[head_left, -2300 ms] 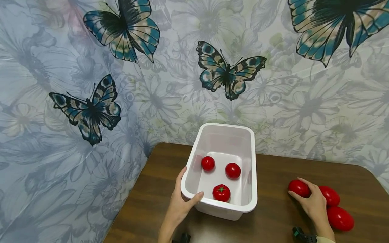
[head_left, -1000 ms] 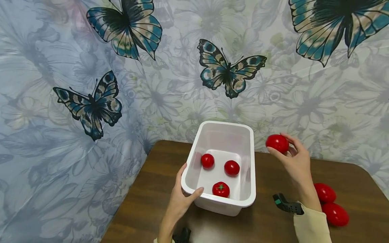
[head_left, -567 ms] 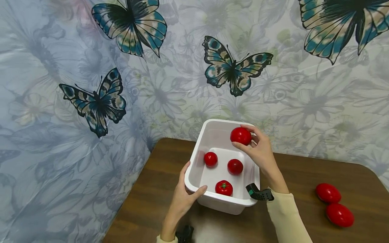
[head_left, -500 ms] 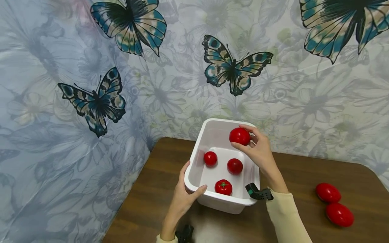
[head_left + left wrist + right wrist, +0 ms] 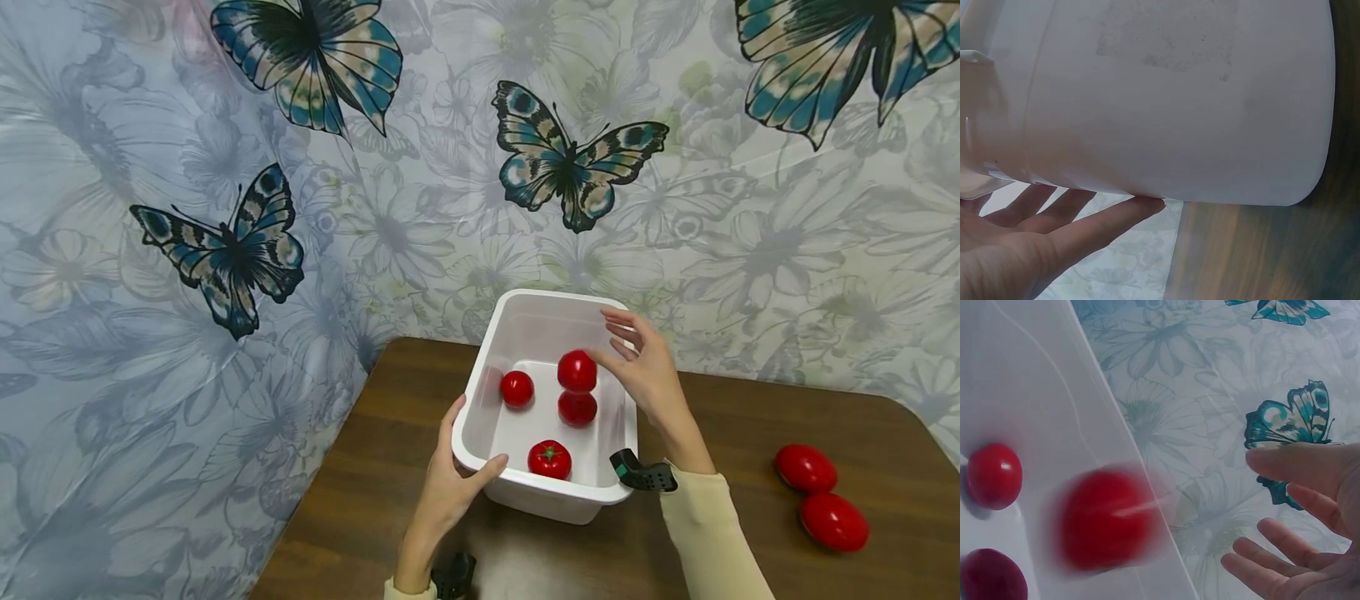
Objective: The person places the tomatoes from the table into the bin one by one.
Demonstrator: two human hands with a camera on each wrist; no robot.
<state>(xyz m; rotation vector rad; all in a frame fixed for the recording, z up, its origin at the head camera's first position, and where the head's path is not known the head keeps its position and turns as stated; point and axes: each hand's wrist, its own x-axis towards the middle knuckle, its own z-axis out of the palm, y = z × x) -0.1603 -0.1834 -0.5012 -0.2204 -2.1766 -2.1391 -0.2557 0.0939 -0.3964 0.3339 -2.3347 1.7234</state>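
My left hand holds the white plastic tub at its near left corner, thumb over the rim. In the left wrist view my fingers lie along its outer wall. My right hand is over the tub's right side, fingers spread and holding nothing. Just off its thumb, a red tomato drops into the tub, blurred in the right wrist view and apart from the hand. Below it in the tub are a red tomato, a smaller one at left, and one with a green stem at the front.
Two more red tomatoes, one behind and one in front, lie together on the right of the brown wooden table. A butterfly-patterned cloth wall rises behind the table.
My right hand lifted a tomato from the right-hand group, carried it left over the tub and let go; it has dropped from the fingers. My left hand has stayed on the tub.
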